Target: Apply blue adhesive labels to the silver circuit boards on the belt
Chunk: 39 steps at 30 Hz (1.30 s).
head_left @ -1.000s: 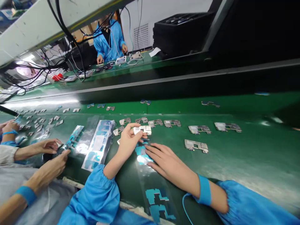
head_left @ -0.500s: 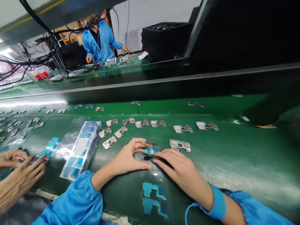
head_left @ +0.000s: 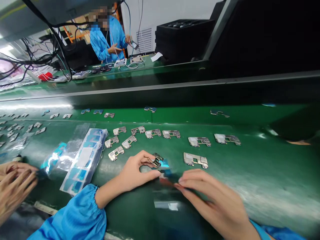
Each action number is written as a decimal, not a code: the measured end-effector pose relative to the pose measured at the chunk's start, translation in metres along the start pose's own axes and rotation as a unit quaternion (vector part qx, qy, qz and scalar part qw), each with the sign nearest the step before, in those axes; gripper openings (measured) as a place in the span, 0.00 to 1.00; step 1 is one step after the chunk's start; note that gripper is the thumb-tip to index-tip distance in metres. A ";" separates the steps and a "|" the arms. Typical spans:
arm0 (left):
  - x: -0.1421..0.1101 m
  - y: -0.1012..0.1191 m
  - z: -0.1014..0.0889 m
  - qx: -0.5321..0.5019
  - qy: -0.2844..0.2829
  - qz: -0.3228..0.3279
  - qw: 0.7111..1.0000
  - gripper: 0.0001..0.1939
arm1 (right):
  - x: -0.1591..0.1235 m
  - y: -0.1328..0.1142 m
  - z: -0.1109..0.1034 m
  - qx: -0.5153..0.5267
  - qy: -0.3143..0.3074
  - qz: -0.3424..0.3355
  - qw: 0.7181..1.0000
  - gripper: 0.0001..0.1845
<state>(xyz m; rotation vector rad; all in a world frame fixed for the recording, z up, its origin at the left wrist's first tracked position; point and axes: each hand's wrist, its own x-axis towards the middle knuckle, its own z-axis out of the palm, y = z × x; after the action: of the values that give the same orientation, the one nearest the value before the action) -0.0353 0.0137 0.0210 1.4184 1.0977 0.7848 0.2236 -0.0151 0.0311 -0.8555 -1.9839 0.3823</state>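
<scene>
Circuit board (head_left: pixel 157 160) sits mid-frame, pinched by the fingers of the left hand (head_left: pixel 136 171), above the green table (head_left: pixel 272 173). Beyond it, loose metal-covered boards (head_left: pixel 171 134) form an uneven row across the centre; a single board (head_left: pixel 195 160) lies nearer the right hand (head_left: pixel 215 200). That hand's fingertips meet on blurred film (head_left: pixel 168 181) stretching toward the left thumb. At left centre, a clear packet (head_left: pixel 85 156) contains blue-patterned sheets; a co-worker's hands (head_left: pixel 18 185) occupy the left edge. The held piece is tilted, jutting rightward from the fingers, which partly cover it; its long axis cannot be told.
</scene>
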 end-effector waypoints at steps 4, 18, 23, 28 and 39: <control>-0.003 0.005 0.009 -0.003 0.039 0.020 0.999 0.19 | 0.011 -0.006 -0.007 0.100 -0.019 0.183 0.978 0.07; -0.015 0.008 0.030 -0.109 -0.017 -0.046 0.993 0.27 | 0.030 -0.004 -0.017 0.217 -0.071 0.377 0.898 0.18; -0.016 0.002 0.030 -0.132 -0.038 -0.065 0.988 0.27 | 0.026 -0.002 -0.017 0.226 -0.109 0.452 0.856 0.18; -0.017 0.001 0.029 -0.160 -0.084 -0.075 0.981 0.27 | 0.023 -0.002 -0.017 0.173 -0.144 0.437 0.871 0.21; -0.019 0.008 0.027 -0.147 -0.120 -0.060 0.980 0.27 | 0.023 0.000 -0.022 0.127 -0.149 0.433 0.880 0.24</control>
<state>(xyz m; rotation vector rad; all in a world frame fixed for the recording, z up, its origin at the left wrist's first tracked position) -0.0150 -0.0131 0.0269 1.1516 0.8334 0.6404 0.2339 -0.0004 0.0574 -1.5529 -1.6438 1.3228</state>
